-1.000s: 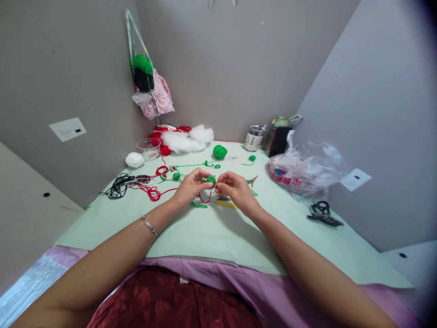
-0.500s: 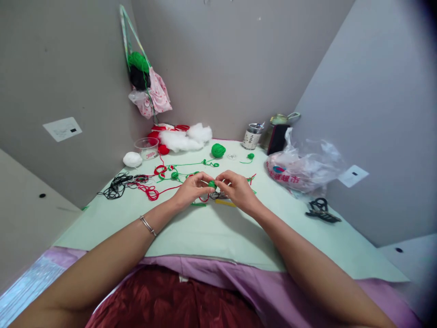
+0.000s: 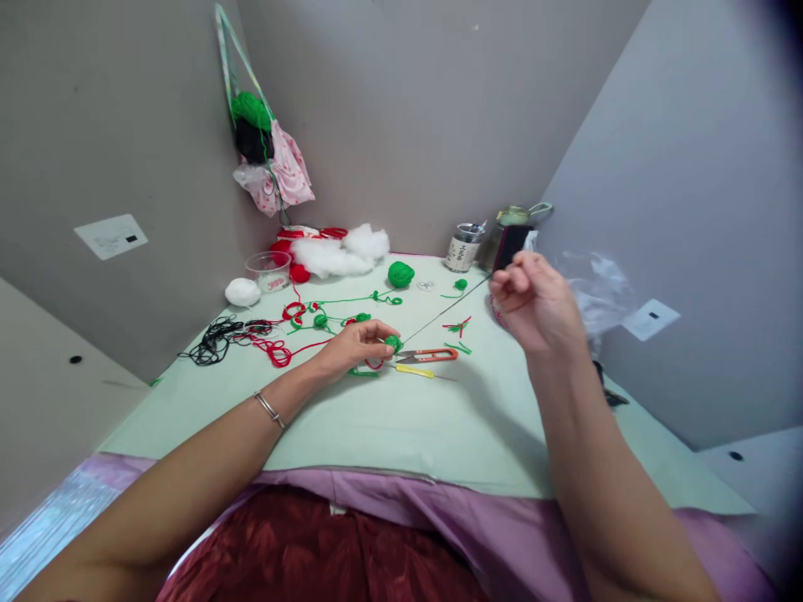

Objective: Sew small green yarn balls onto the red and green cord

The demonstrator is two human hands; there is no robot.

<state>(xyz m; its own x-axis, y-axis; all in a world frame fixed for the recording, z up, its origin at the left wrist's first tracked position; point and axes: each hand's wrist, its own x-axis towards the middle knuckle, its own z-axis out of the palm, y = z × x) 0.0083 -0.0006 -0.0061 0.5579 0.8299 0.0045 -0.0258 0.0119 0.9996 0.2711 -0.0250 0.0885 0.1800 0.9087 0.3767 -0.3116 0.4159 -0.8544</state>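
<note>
My left hand [image 3: 355, 348] pinches a small green yarn ball [image 3: 394, 343] between thumb and fingers, just above the table. A dark thread [image 3: 442, 313] runs taut from that ball up to my right hand [image 3: 537, 303], which is raised at the right with its fingers closed on the thread. Whether a needle is in those fingers is hidden. Below the ball lie orange-handled thread snips [image 3: 432, 355] and a yellow-handled crochet hook [image 3: 415, 370]. Short red and green yarn scraps [image 3: 457, 327] rest to the right of the ball.
At the left lie tangled black yarn [image 3: 219, 341], red yarn [image 3: 279, 354] and a white ball [image 3: 242, 293]. White stuffing [image 3: 332, 255], a green yarn ball [image 3: 401, 274] and a pen can [image 3: 464, 248] stand at the back. A plastic bag [image 3: 599, 293] sits behind my right hand.
My right hand has moved away from the small green ball, up and to the right, drawing the dark thread out taut. My left hand stays in place holding the ball.
</note>
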